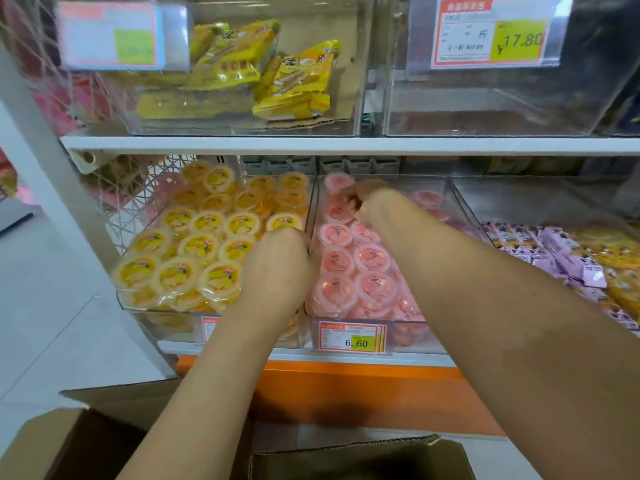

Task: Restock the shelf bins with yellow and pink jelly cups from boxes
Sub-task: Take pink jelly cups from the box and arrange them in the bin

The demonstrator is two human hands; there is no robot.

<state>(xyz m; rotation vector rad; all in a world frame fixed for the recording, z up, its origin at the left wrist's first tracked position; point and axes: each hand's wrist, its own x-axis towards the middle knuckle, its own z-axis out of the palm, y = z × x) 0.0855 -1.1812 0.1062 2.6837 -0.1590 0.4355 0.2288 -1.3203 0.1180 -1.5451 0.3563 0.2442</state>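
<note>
Reaching left hand (277, 268) into yellow jelly cups (199, 244), fingers curled, grasp hidden. Reaching right hand (363, 202) among pink jelly cups (372, 258); cannot tell grasp.

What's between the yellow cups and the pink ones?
In the head view, clear bin walls separate the yellow cups from the pink cups; the left hand sits at that divide.

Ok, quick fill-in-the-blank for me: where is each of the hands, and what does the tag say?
1. The right hand reaches among the ___ cups.
2. The left hand is over the ___ cups.
3. The tag between the two forearms reads ___.

Missing words: pink; yellow; 6.60
</note>
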